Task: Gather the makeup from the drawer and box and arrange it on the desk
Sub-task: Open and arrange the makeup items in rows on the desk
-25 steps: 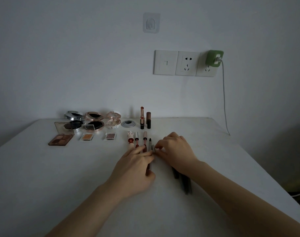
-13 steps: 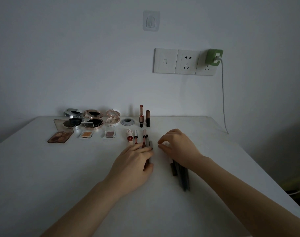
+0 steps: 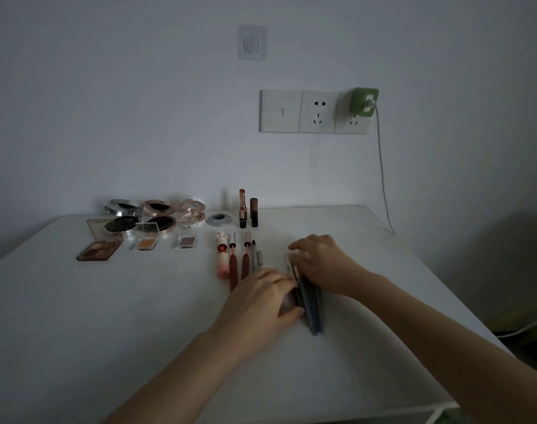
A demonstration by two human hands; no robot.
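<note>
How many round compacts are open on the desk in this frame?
3, in a row at the back left of the desk: a silver compact farthest left, a rose-gold compact in the middle, a pale pink compact on the right. None looks hidden.

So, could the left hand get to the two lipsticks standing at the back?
Probably yes. Between the left hand and the standing lipsticks lie only flat lip tubes, low enough to reach over; nothing tall blocks the way.

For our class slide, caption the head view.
Left hand and right hand bunch slim pencils on a white desk beside lip glosses.
</note>
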